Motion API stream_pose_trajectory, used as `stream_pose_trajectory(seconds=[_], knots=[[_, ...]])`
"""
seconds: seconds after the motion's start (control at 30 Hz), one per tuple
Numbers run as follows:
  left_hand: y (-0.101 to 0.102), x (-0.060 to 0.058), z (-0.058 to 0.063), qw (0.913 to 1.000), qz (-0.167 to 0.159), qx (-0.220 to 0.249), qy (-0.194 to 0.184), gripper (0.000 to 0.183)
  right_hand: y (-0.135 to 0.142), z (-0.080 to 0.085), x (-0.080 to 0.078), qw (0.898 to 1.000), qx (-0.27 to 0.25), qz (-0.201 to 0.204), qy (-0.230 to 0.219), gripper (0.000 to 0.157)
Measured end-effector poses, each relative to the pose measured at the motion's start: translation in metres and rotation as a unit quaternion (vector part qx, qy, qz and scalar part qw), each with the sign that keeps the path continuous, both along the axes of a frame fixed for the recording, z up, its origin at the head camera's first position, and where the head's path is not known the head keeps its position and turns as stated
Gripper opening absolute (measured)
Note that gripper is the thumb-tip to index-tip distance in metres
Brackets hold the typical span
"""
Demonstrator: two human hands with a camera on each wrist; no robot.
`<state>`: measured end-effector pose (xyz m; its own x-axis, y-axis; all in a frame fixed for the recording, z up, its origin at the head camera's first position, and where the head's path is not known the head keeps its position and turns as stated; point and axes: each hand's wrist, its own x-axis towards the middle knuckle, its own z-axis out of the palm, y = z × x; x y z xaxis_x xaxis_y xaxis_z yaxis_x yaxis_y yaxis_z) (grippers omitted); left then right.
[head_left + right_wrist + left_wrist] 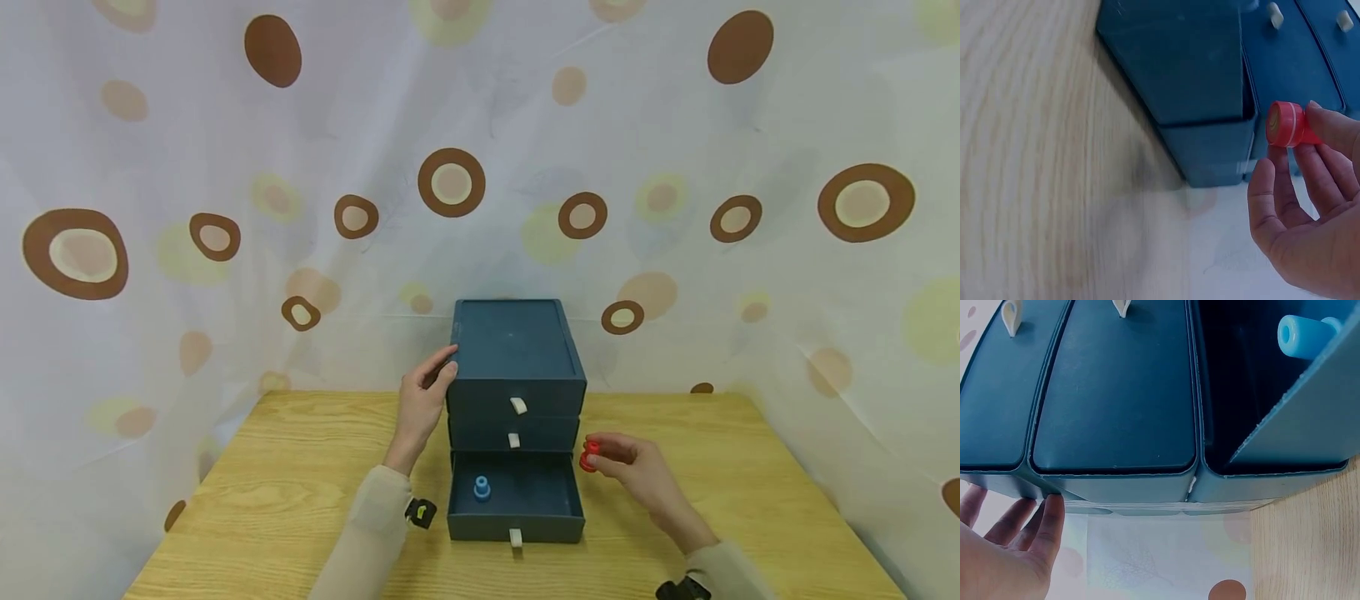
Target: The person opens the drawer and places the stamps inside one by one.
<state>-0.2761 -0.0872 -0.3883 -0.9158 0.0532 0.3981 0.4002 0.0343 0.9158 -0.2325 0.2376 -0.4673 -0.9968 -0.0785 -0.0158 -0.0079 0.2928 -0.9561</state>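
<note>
A dark blue drawer cabinet (517,342) stands on the table, its bottom drawer (465,527) pulled out. Inside that drawer, toward the left, a light blue stepped peg (482,489) stands upright; the left wrist view shows its hollow end. My left hand (425,406) rests against the cabinet's upper left side, fingertips touching the wall. Just right of the open drawer, my right hand (637,471) pinches a red stepped peg (1286,125) between thumb and fingers, held above the table.
The two upper drawers are closed, each with a white pull tab (518,406). A wooden table (300,467) lies beneath the cabinet. Behind it hangs a pale cloth (495,108) with brown and yellow spots.
</note>
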Motion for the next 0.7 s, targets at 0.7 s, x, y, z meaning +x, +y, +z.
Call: stream_pose_trajectory(seconds=[0.7], knots=[[0.000,0.001,0.001,1.0000,0.004,0.000,0.005,0.038,-0.037,-0.005,0.002,0.997,0.022,0.060,0.038,0.041]])
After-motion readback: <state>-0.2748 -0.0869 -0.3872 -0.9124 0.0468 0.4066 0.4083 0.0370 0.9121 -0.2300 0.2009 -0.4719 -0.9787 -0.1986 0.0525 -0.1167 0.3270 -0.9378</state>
